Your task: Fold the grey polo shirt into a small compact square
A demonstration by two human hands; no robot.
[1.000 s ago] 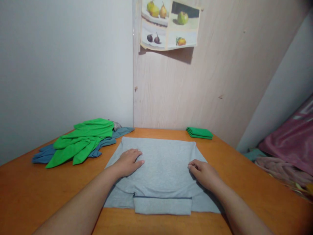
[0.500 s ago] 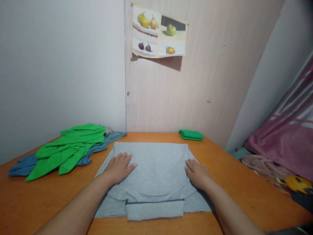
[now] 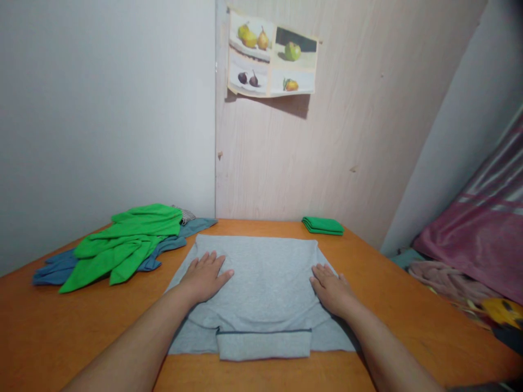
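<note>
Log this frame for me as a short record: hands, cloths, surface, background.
Left hand: palm down on the left part of the gray cloth, fingers spread
Right hand: palm down at the gray cloth's right side
Gray cloth: spread out, dark-edged strip at its near side
Surface: orange-brown table
Left pile: loose bright green cloth over blue cloth
Far right of table: folded green cloth
Wall: fruit poster
Right edge of view: pink fabric
</note>
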